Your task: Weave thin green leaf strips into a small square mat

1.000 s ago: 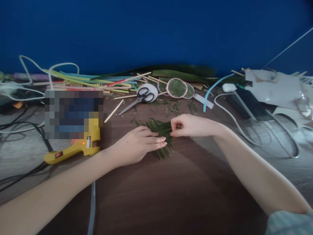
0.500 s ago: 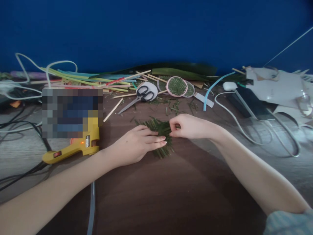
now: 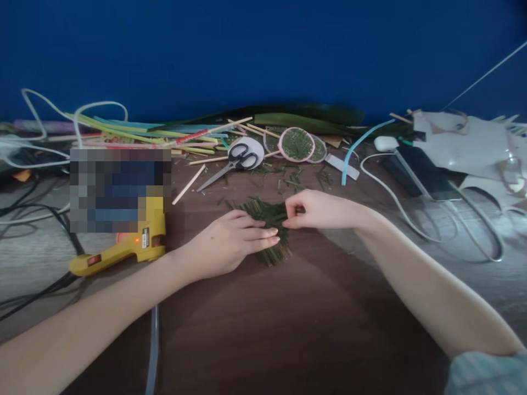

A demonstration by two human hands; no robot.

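Note:
A small mat of woven green leaf strips (image 3: 267, 216) lies on the brown table (image 3: 288, 318). My left hand (image 3: 230, 241) rests flat on its left part, fingers stretched out and pressing it down. My right hand (image 3: 317, 210) is at the mat's right edge, thumb and fingers pinched on a green strip. Part of the mat is hidden under both hands.
A yellow glue gun (image 3: 123, 247) with a lit lamp lies at the left. Black scissors (image 3: 230, 163), round green woven discs (image 3: 296, 144), loose sticks and coloured strips lie behind the mat. White cables (image 3: 411, 214), a phone and paper sheets are at the right.
Both hands stay on the mat almost unmoved; the view has shifted slightly, so everything sits a little higher and to the left.

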